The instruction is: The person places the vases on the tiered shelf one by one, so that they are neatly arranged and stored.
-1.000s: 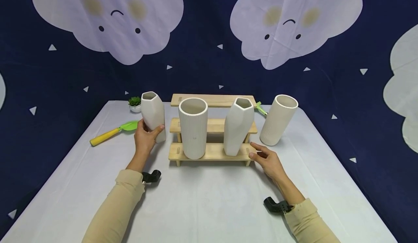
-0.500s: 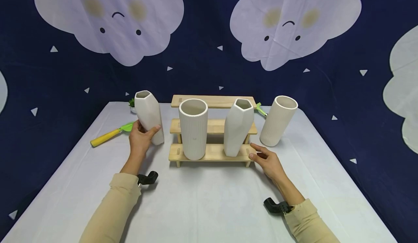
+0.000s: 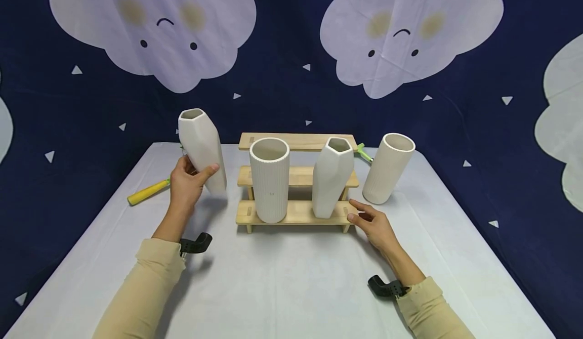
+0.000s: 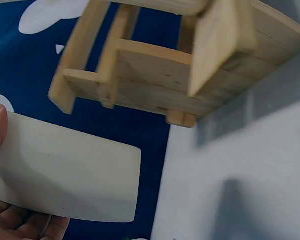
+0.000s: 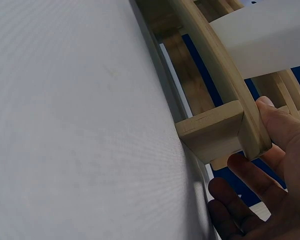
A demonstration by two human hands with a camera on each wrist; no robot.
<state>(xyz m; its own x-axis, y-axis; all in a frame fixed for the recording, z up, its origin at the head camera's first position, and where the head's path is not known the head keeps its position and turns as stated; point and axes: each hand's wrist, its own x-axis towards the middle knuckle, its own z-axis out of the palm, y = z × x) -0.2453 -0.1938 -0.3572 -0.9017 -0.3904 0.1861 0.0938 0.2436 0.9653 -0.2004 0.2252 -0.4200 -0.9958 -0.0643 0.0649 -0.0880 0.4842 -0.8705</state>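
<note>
My left hand (image 3: 185,186) grips a white faceted vase (image 3: 200,144) around its lower body, thumb on the near side, and holds it tilted above the table left of a three-step wooden stand (image 3: 300,177). In the left wrist view the vase's base (image 4: 115,175) points toward the table, clear of it. My right hand (image 3: 375,230) pinches the right end of the stand's lowest step, the thumb lying along its top edge (image 5: 230,75) in the right wrist view. On that step stand a ribbed white vase (image 3: 270,189) and a second faceted white vase (image 3: 330,184).
Right of the stand, another ribbed vase (image 3: 384,174) stands on the white-covered table (image 3: 291,283). A trowel's yellow handle (image 3: 148,192) lies at the left; its green blade is hidden. Part of a light green tool (image 3: 363,152) shows behind the stand. A dark blue cloth backdrop (image 3: 282,40) hangs behind.
My left hand has lifted the faceted vase off the table and carried it left, over the trowel's blade and the small potted plant. My right hand has stayed at the stand.
</note>
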